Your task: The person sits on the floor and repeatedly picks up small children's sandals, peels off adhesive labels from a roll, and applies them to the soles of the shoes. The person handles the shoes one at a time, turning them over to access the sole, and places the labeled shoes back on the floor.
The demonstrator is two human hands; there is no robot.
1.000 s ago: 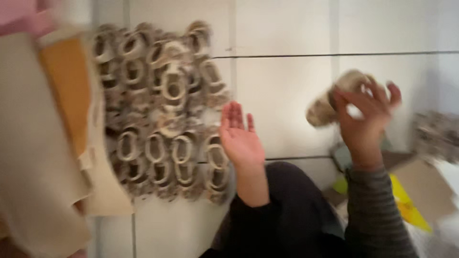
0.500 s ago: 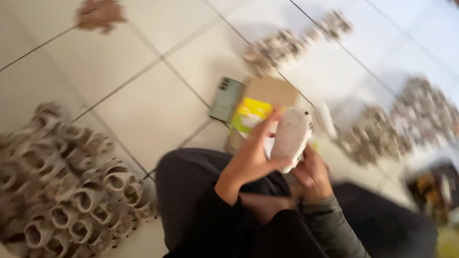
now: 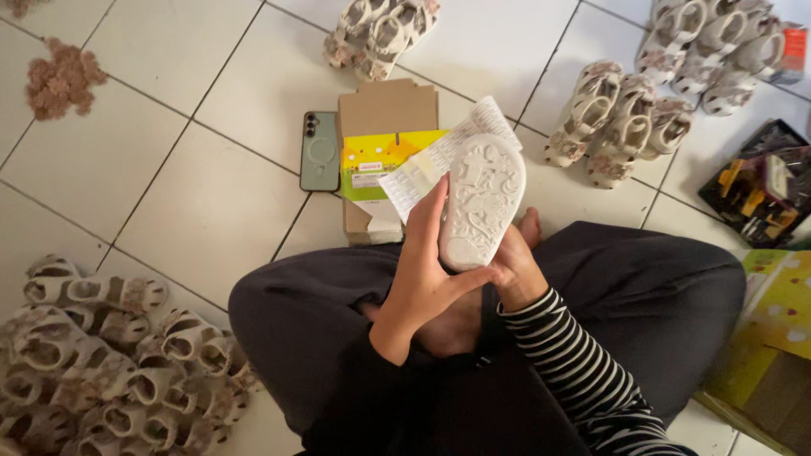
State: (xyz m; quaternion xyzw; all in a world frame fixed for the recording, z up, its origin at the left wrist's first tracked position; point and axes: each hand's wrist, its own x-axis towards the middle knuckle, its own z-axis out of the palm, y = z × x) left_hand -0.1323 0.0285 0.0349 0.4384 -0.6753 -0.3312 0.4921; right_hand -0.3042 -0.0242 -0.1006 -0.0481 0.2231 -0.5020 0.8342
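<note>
Sandal, sole up, now gripped by both hands; label strip newly held at ten o'clock.

sandal sole: matt, embossed rubbery | box: plain cardboard | floor tiles: glossy ceramic | phone: smooth

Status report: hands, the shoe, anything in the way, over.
Left hand and right hand both grip small cream shoe, sole up. Sticker strip behind it. Nothing in the way.
</note>
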